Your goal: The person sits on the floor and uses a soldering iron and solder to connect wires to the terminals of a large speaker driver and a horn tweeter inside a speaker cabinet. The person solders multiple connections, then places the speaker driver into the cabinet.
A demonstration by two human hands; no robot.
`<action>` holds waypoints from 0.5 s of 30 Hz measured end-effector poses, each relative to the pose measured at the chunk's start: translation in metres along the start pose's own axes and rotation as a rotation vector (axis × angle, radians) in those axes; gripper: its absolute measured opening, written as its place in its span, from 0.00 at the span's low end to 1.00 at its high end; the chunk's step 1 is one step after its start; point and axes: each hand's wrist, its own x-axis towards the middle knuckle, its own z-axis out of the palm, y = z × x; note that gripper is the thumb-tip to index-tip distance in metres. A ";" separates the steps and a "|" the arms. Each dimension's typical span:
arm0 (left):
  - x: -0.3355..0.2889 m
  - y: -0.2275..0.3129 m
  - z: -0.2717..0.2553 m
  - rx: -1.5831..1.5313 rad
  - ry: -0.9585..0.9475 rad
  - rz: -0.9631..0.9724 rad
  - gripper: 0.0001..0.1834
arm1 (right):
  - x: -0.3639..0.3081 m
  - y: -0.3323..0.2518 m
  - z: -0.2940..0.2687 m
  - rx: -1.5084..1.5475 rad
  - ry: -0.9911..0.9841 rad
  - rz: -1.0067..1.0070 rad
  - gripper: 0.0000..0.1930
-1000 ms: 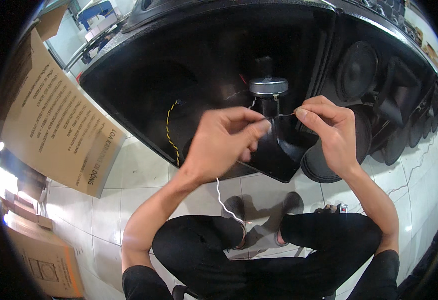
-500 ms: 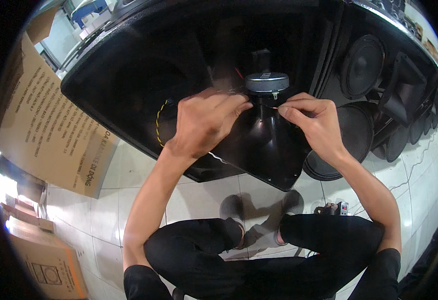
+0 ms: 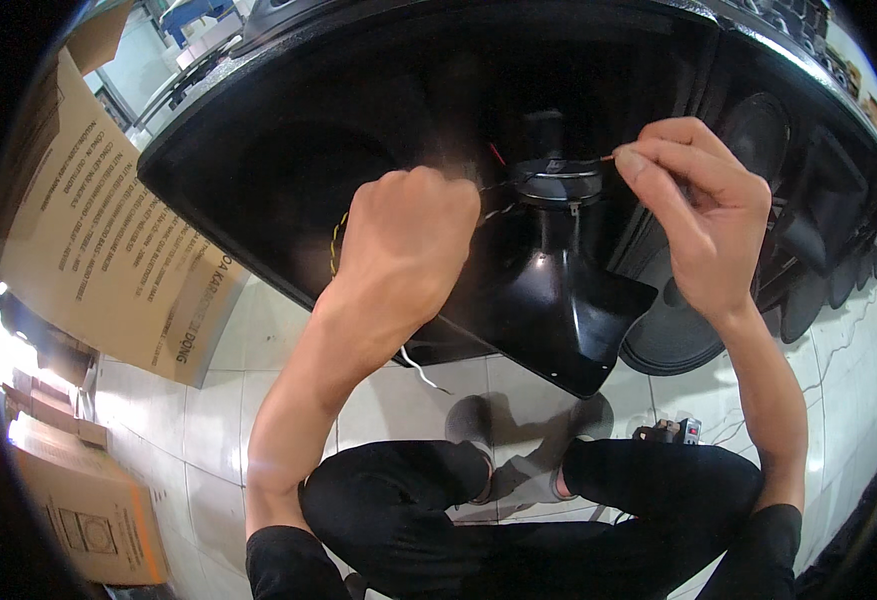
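A: Where is the wire, and how is it best handled?

B: The thin wire [image 3: 606,158] crosses between the hands, in front of the compression driver [image 3: 556,185]. My judgement: pull evenly and lightly, pinch close to the red end, and keep it clear of the terminal [image 3: 575,209].

A: Its look?

B: Slim, dark for most of its run, red by the right fingertips; nearly straight.

A: Fingers?

B: Right hand [image 3: 700,200]: thumb and index narrowed onto the red end, the others loosely bent. Left hand [image 3: 408,240]: a closed fist, back upward; cannot tell what is inside.

A: Surroundings?

B: A glossy black horn [image 3: 548,318] below the driver, a black speaker cabinet [image 3: 258,150] behind. A white wire [image 3: 420,370] hangs below the left wrist; a yellow-and-black twisted wire [image 3: 335,247] shows beside that hand. Farther left, a printed carton [image 3: 118,240].
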 end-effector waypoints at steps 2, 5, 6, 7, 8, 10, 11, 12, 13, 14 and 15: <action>0.003 0.004 -0.007 0.034 -0.162 -0.108 0.03 | -0.004 0.001 0.001 0.021 -0.036 -0.038 0.04; 0.003 0.003 -0.006 0.040 -0.158 -0.114 0.05 | -0.010 0.008 0.005 0.049 -0.052 -0.028 0.04; 0.002 0.001 -0.008 0.015 -0.111 -0.060 0.05 | -0.010 0.009 0.005 0.055 -0.058 -0.009 0.04; -0.002 -0.002 -0.009 -0.007 -0.069 -0.013 0.06 | -0.011 0.009 0.006 0.047 -0.062 0.007 0.04; -0.001 -0.001 -0.007 -0.027 -0.123 -0.018 0.07 | -0.011 0.009 0.007 0.038 -0.066 0.023 0.04; 0.003 0.001 0.007 -0.066 -0.225 -0.029 0.12 | -0.011 0.007 0.009 0.020 -0.069 0.055 0.04; 0.003 -0.001 0.019 -0.110 -0.197 -0.027 0.14 | -0.012 0.005 0.010 0.013 -0.070 0.071 0.04; 0.002 -0.002 0.029 -0.097 -0.124 -0.042 0.14 | -0.013 0.003 0.011 0.007 -0.071 0.087 0.05; 0.002 0.001 0.037 -0.090 -0.049 -0.050 0.14 | -0.014 0.001 0.010 0.007 -0.070 0.089 0.04; 0.002 0.001 0.043 -0.082 0.026 -0.058 0.15 | -0.014 0.000 0.009 0.007 -0.069 0.090 0.04; 0.001 -0.003 0.047 -0.095 0.046 -0.023 0.17 | -0.014 0.000 0.008 0.008 -0.067 0.091 0.04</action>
